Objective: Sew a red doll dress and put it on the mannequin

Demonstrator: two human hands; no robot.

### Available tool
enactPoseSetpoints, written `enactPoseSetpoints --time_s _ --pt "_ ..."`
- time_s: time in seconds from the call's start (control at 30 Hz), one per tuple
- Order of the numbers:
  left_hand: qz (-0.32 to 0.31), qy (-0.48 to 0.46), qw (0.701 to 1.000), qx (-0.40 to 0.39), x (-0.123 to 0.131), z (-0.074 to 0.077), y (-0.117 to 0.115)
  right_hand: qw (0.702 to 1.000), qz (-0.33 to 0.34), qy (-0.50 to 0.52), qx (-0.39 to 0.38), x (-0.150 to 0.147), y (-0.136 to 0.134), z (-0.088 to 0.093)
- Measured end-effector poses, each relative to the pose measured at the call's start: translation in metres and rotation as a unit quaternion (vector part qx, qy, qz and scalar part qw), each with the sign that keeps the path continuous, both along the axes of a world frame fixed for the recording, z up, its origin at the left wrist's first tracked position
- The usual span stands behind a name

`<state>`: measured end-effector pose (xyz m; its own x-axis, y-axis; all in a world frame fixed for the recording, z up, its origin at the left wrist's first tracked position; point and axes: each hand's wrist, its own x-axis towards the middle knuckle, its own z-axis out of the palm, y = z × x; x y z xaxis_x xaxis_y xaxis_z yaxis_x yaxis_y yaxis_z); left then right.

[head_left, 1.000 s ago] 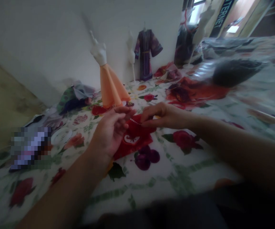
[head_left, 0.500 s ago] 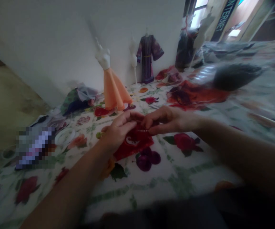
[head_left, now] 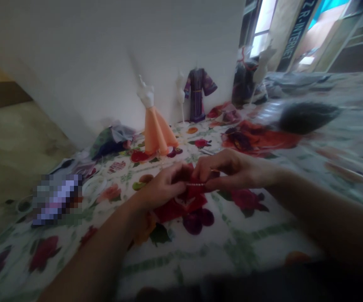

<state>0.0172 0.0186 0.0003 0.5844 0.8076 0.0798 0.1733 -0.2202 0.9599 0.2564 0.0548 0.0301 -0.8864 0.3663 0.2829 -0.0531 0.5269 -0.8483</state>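
Note:
A piece of red fabric [head_left: 175, 208] with a pale motif lies on the flowered tablecloth [head_left: 206, 251]. Across it runs a short string of white beads [head_left: 195, 184], stretched between my two hands. My left hand [head_left: 168, 182] is closed, its thumb and fingers pinching the left end of the beads against the fabric. On the other side, my right hand [head_left: 234, 170] pinches the right end, thumb and forefinger together. The fingers hide part of the red fabric.
Behind the hands stands a small mannequin [head_left: 146, 93] in a peach skirt [head_left: 157, 134]. Further back are a purple robe [head_left: 197, 94] on a stand and a bare mannequin [head_left: 180, 88]. Orange-red cloth [head_left: 263, 138] and a dark bundle [head_left: 307, 116] lie to the right; folded cloths [head_left: 115, 138] lie left.
The view has tilted, so everything sits slightly lower and further right. Between my hands, more of the bead string shows, and my left thumb covers more of the pale motif.

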Motion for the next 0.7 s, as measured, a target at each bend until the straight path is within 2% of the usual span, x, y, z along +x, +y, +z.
enactPoseSetpoints --time_s 0.17,0.27,0.33,0.4,0.47,0.57,0.7 --pt "0.02 0.098 0.995 -0.012 0.004 0.003 -0.006 1.0 -0.013 -0.006 -0.02 0.0 0.002 -0.001" --pt "0.014 0.133 0.991 0.024 0.006 0.008 -0.008 0.999 -0.01 0.009 -0.036 0.0 0.003 -0.002" --pt "0.029 0.148 0.986 0.077 0.005 0.011 -0.006 0.998 -0.014 0.023 -0.05 -0.001 0.005 -0.004" --pt "0.08 0.148 0.975 0.142 0.004 0.013 -0.003 0.997 -0.031 0.041 -0.052 0.0 0.006 -0.006" --pt "0.156 0.135 0.96 0.191 0.003 0.016 -0.002 0.995 -0.059 0.063 -0.048 0.0 0.007 -0.007" --pt "0.252 0.094 0.931 0.248 0.003 0.025 -0.011 0.99 -0.087 0.104 -0.042 0.0 0.006 -0.005" --pt "0.292 0.09 0.894 0.327 0.007 0.036 -0.034 0.985 -0.085 0.15 -0.004 0.0 0.0 0.003"
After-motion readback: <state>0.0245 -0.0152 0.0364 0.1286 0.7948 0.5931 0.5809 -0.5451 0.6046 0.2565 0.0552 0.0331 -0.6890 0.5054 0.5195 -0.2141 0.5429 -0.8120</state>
